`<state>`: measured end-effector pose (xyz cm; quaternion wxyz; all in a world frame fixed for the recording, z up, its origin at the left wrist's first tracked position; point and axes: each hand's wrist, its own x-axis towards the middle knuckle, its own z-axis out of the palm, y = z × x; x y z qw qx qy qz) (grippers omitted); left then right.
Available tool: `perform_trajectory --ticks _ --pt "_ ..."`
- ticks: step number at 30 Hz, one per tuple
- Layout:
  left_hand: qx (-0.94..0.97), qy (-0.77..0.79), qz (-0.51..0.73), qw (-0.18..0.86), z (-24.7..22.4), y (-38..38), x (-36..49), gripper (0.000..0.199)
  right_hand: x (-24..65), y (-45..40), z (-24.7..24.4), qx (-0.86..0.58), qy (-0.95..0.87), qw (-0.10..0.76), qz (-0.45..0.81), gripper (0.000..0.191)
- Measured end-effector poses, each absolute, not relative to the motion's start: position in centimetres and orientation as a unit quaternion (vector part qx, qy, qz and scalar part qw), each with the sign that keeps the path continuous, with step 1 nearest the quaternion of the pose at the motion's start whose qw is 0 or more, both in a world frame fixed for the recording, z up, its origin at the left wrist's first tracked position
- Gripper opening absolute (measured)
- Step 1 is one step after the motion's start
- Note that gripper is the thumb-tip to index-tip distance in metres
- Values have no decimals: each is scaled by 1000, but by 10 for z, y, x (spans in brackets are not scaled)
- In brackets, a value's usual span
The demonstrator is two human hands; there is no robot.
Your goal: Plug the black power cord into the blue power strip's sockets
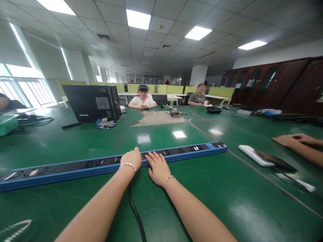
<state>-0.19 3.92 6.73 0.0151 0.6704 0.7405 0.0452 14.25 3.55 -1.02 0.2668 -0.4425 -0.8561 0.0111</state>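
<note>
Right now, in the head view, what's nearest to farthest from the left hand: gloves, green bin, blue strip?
1. Blue strip, right at the left hand.
2. Gloves, ahead and left.
3. Green bin, at the far left edge.

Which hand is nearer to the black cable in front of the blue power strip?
Left. The black cable emerges just below the left hand; the right hand, at the blue power strip, is farther right.

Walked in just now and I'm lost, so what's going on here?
A long blue power strip lies on the green table. A person's left hand curls over it, a black cable trailing from beneath that hand; its grip is hidden. The open right hand rests alongside, partly on the strip.
</note>
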Motion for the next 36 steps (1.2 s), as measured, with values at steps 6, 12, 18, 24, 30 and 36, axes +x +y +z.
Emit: perform_trajectory --ticks 6,12,18,24,30,36 --pt "656 754 24 19 67 42 3 33 144 34 -13 -458 -843 281 17 53" --pt "637 771 13 28 70 48 4 30 141 35 -11 -463 -835 295 32 49" --pt "635 772 24 29 69 44 2 32 145 36 -11 -456 -840 292 37 48" --pt "631 775 35 17 64 40 -1 33 146 36 -12 -451 -840 298 45 48" --pt "613 786 75 -23 96 38 9 39 144 39 -13 -451 -840 299 47 50" --pt "595 791 126 -62 146 42 -21 44 146 39 -11 -448 -849 276 48 53"
